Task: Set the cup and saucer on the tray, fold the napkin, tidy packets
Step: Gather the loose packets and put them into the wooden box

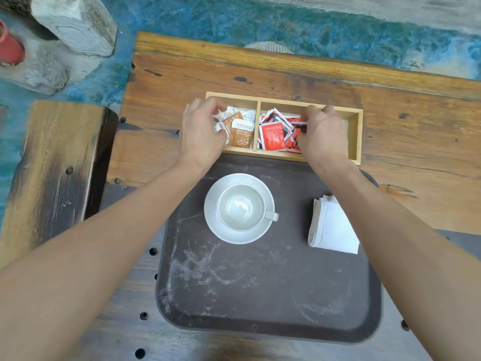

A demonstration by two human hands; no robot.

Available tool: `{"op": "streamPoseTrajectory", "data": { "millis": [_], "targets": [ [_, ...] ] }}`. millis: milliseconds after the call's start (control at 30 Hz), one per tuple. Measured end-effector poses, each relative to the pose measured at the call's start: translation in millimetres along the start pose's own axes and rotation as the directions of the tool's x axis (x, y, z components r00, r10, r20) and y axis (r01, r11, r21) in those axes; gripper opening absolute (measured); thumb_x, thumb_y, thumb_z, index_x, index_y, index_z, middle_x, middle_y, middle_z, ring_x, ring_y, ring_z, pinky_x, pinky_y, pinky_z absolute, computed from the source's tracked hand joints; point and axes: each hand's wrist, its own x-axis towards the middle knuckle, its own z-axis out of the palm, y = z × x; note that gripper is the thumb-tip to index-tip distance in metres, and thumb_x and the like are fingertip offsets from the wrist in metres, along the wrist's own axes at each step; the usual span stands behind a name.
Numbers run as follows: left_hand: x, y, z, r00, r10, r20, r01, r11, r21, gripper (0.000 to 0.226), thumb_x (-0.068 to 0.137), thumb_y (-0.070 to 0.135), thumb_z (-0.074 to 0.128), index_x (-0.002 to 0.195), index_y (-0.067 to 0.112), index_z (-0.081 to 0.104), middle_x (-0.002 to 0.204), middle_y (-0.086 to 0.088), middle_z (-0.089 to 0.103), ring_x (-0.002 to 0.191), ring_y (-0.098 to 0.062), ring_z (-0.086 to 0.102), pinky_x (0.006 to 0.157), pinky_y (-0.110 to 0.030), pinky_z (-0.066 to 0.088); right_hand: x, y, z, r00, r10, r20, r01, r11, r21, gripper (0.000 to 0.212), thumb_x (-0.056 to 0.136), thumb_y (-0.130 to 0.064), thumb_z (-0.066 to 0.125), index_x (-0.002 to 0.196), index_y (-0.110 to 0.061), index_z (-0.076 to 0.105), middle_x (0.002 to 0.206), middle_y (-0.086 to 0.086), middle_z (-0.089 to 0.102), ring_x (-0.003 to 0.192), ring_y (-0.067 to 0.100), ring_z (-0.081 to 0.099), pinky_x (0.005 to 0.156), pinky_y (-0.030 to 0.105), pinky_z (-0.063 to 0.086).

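Head view: packet-tidying under way, left hand (201, 131) pinching white packets (240, 114), right hand (321, 131) gripping red packets (273, 135); next, likely squaring each stack in the box (355, 136).

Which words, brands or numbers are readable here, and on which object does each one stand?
"taikoo", after two Chinese characters: on the brown packet in the wooden box.
Red packets: printing too small to read.
Cup, napkin, tray: no text.

Bare forearms, no sleeves, no jewellery
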Motion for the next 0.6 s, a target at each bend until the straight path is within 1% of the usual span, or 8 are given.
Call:
{"op": "streamPoseTrajectory", "data": {
  "millis": [133, 267, 367, 433, 467, 500, 567, 600],
  "targets": [
    [-2, 1, 1, 1.000, -0.004, 0.019, 0.004, 1.000, -0.014, 0.043, 0.080, -0.004, 0.069, 0.118, 0.017, 0.067, 0.115, -0.004, 0.062, 0.115, -0.022, 0.055, 0.085, -0.018, 0.033, 0, 4, -9, 0.999, 0.031, -0.014, -0.030, 0.996, 0.081, 0.027, 0.093, 0.002, 0.054, 0.115, -0.009, 0.066, 0.111, 0.022, 0.067, 0.097, 0.044, 0.064, 0.082, 0.043, 0.055],
    [-1, 2, 1, 0.999, -0.010, 0.039, 0.011, 1.000, -0.024, 0.041, 0.081, -0.003, 0.069, 0.118, 0.015, 0.067, 0.115, -0.005, 0.062, 0.115, -0.023, 0.055, 0.087, -0.020, 0.037, 0, 11, -23, 0.984, 0.133, -0.121, -0.097, 0.960, 0.264, 0.021, 0.093, -0.004, 0.053, 0.105, -0.012, 0.068, 0.095, 0.018, 0.074, 0.096, 0.042, 0.068, 0.075, 0.038, 0.054],
    [0, 5, 0, 0.999, -0.015, 0.037, 0.016, 0.999, -0.041, 0.040, 0.082, -0.002, 0.070, 0.118, 0.014, 0.068, 0.115, -0.005, 0.063, 0.115, -0.024, 0.057, 0.095, -0.028, 0.045, 4, 9, -28, 0.980, 0.192, -0.048, -0.136, 0.831, 0.539, 0.017, 0.093, -0.006, 0.057, 0.097, -0.018, 0.068, 0.089, 0.011, 0.074, 0.085, 0.031, 0.074, 0.071, 0.038, 0.057],
    [1, 6, 2, 0.999, -0.009, 0.044, 0.011, 0.999, -0.039, 0.040, 0.082, -0.002, 0.069, 0.118, 0.014, 0.068, 0.115, -0.005, 0.063, 0.115, -0.023, 0.058, 0.096, -0.031, 0.047, 7, -1, -22, 0.977, 0.207, 0.051, -0.191, 0.748, 0.636, 0.018, 0.093, -0.007, 0.058, 0.095, -0.022, 0.068, 0.089, 0.006, 0.074, 0.086, 0.025, 0.075, 0.069, 0.031, 0.058],
    [1, 5, 3, 0.999, -0.002, 0.055, 0.004, 0.999, -0.034, 0.039, 0.082, -0.002, 0.069, 0.117, 0.013, 0.068, 0.115, -0.005, 0.064, 0.114, -0.023, 0.058, 0.096, -0.030, 0.046, 6, -6, -17, 0.981, 0.182, 0.069, -0.186, 0.773, 0.607, 0.019, 0.094, -0.007, 0.057, 0.096, -0.021, 0.069, 0.092, 0.005, 0.075, 0.087, 0.025, 0.073, 0.067, 0.025, 0.056],
    [2, 4, 4, 0.998, 0.009, 0.064, -0.008, 1.000, -0.018, 0.037, 0.082, -0.002, 0.068, 0.116, 0.013, 0.068, 0.114, -0.005, 0.065, 0.114, -0.023, 0.058, 0.094, -0.028, 0.045, 5, -10, -11, 0.989, 0.138, 0.049, -0.143, 0.843, 0.518, 0.020, 0.094, -0.006, 0.056, 0.100, -0.018, 0.069, 0.096, 0.007, 0.075, 0.088, 0.027, 0.070, 0.067, 0.023, 0.053],
    [3, 2, 5, 0.995, 0.058, 0.082, -0.062, 0.997, 0.051, 0.032, 0.084, -0.001, 0.064, 0.113, 0.012, 0.070, 0.114, -0.004, 0.067, 0.114, -0.023, 0.056, 0.090, -0.023, 0.039, -1, -15, 0, 0.998, 0.012, -0.060, 0.005, 0.962, 0.272, 0.022, 0.091, -0.003, 0.055, 0.107, -0.011, 0.068, 0.107, 0.013, 0.070, 0.097, 0.036, 0.064, 0.074, 0.035, 0.052],
    [3, 1, 5, 0.990, 0.102, 0.098, -0.112, 0.989, 0.099, 0.031, 0.086, -0.002, 0.062, 0.113, 0.011, 0.070, 0.115, -0.005, 0.068, 0.115, -0.024, 0.056, 0.091, -0.023, 0.038, -4, -17, 2, 0.992, -0.065, -0.104, 0.084, 0.979, 0.188, 0.023, 0.089, -0.002, 0.056, 0.109, -0.008, 0.066, 0.110, 0.015, 0.066, 0.100, 0.039, 0.060, 0.076, 0.042, 0.051]
  ]
}}
